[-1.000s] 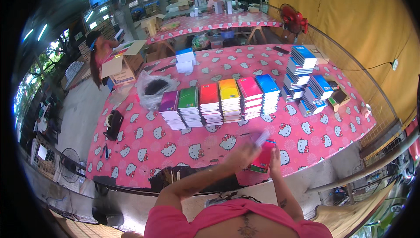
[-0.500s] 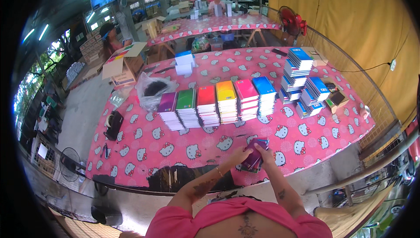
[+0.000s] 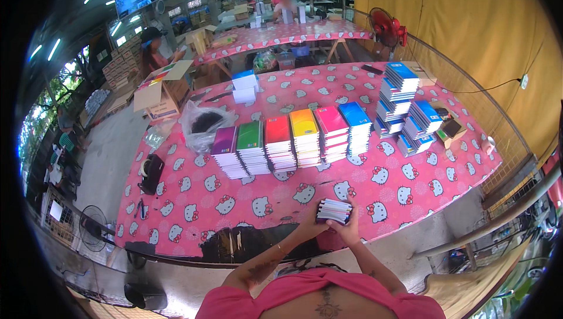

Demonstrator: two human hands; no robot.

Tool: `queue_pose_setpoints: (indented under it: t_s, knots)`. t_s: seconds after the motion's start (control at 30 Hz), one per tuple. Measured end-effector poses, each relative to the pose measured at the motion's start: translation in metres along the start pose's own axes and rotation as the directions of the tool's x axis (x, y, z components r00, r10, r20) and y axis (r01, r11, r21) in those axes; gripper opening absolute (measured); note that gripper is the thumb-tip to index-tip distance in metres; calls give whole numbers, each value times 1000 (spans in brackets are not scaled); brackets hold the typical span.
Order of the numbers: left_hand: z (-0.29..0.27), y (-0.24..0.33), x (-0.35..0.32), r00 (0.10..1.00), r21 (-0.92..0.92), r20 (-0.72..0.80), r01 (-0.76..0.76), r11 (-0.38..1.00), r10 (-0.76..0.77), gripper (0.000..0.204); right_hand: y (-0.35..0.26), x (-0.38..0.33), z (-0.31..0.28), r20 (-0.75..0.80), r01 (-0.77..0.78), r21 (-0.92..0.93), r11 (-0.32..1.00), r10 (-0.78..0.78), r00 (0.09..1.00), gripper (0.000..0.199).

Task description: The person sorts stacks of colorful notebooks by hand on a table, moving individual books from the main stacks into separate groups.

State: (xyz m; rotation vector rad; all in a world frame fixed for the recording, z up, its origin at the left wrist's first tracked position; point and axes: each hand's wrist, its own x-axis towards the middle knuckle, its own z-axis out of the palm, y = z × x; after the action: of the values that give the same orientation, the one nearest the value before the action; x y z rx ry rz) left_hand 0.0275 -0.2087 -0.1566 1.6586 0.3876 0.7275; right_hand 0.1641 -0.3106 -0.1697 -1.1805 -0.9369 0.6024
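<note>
A small stack of notebooks [image 3: 335, 210] is held between my two hands just above the near edge of the table, its white page edges facing up. My left hand [image 3: 314, 227] grips the stack's left side, and my right hand [image 3: 348, 228] wraps its right side with the thumb across the near face. Beyond them stands a row of notebook piles: purple [image 3: 225, 141], green [image 3: 250, 136], red [image 3: 278, 129], yellow [image 3: 305, 123], pink [image 3: 331, 119] and blue [image 3: 355, 115]. Most covers in my hands are hidden.
Taller blue notebook stacks [image 3: 401, 72] rise at the right, beside an open carton [image 3: 451, 131]. A plastic bag [image 3: 202, 125], a tape dispenser [image 3: 152, 173] and pens [image 3: 141, 208] lie at the left. A worn dark patch [image 3: 234, 242] marks the table's front edge. A person [image 3: 153, 55] stands beyond an open box [image 3: 163, 93].
The notebooks in my hands have turned from purple cover up to page edges up. Both hands have shifted slightly left and nearer to me.
</note>
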Motion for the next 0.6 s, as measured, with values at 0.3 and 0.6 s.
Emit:
queue_pose_setpoints:
  t_s: [0.3, 0.6]
  knots:
    - [-9, -16, -4, 994, 183, 16, -112, 977, 111, 83, 19, -6, 2, 33, -72, 56, 996, 70, 997, 91]
    - [-19, -7, -13, 997, 224, 65, -52, 973, 38, 72, 20, -7, 2, 40, -108, 64, 992, 106, 994, 89]
